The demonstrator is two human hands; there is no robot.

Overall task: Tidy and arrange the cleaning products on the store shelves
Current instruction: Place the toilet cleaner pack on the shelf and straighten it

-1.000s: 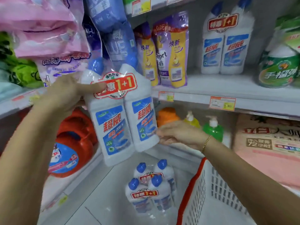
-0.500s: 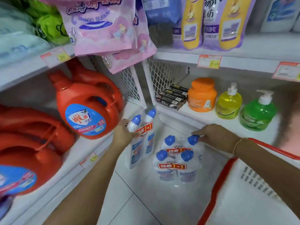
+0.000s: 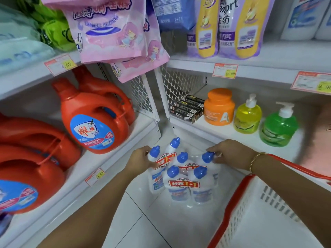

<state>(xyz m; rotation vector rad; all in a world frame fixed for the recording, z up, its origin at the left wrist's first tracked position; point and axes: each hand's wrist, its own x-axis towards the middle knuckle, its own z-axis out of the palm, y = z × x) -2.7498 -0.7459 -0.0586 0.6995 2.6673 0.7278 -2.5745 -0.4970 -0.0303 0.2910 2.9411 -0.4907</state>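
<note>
Three twin packs of white cleaner bottles with blue caps and red "1+1" bands stand on the white floor in the corner between two shelf units. My left hand [image 3: 141, 159] grips the leftmost twin pack [image 3: 158, 169] at its necks. My right hand [image 3: 230, 153] pinches the blue cap of the back right bottle [image 3: 207, 157]. The front twin pack [image 3: 186, 187] stands free of both hands.
Red detergent jugs [image 3: 93, 119] fill the low left shelf. On the right shelf stand black boxes [image 3: 188, 109], an orange jar [image 3: 219, 107], and yellow [image 3: 248, 116] and green pump bottles [image 3: 278, 127]. A white basket with a red rim [image 3: 250, 208] sits at bottom right. Pink bags [image 3: 111, 31] hang above.
I lowered the twin pack from chest height down to the floor beside the other two packs. My right hand moved from its base to the cap of a floor bottle.
</note>
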